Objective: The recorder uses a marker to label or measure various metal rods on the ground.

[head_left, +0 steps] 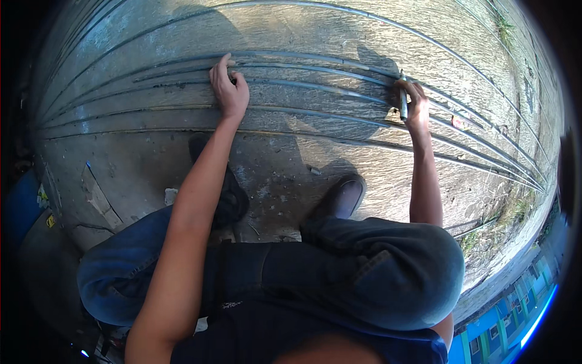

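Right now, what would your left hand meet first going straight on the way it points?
Likely the long rod arching along the picture's top. The left hand is over the nearer rods; depth makes contact there hard to judge.

We can't tell if the left hand [230, 94] touches the rods [339, 92]. Right hand [417, 108] partly hides the grey cylinder [404, 108]; kind unclear to us. Reddish scrap [459, 123] at right: too small. Left shoe [233, 197] lost in shadow; right knee [424, 273] blocks part of the right arm [426, 188].
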Available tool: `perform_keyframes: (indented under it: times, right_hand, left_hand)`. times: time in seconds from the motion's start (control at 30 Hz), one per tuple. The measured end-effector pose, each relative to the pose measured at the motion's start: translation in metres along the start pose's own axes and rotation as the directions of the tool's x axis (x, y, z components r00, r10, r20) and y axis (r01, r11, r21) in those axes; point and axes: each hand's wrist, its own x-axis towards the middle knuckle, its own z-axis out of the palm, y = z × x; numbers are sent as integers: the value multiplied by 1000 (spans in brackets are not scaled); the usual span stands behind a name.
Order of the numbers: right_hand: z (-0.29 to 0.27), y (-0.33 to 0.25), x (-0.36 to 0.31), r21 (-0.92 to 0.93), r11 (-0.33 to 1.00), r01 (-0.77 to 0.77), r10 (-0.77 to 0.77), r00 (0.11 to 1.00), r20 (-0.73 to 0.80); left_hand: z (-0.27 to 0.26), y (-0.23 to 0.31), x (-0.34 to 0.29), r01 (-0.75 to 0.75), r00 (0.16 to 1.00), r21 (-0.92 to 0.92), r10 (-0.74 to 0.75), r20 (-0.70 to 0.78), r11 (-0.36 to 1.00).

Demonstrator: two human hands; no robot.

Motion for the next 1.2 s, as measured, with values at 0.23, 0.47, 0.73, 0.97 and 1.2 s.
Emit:
perform_keyframes:
  times: [0.23, 0.47, 0.73, 0.97, 1.2]
  right_hand:
    - [101, -116, 74, 4, 964, 265, -264, 961, -83]
    - [77, -139, 67, 300, 936, 185, -125, 970, -208]
    - [-35, 44, -41, -5, 627, -779, 707, 571, -418]
    - [-24, 75, -42, 130, 690, -712, 714, 639, -287]
    - [4, 11, -11, 189, 751, -632, 660, 716, -227]
  left_hand:
    - [-16, -11, 14, 56, 990, 9, -55, -129, 998]
    - [-28, -29, 18, 288, 957, 81, -288, -21, 954]
    - [-17, -36, 12, 288, 952, 117, -272, -139, 950]
    - [-13, -35, 19, 350, 933, 153, -328, -150, 924]
    - [-37, -77, 63, 430, 903, 296, -397, -166, 853]
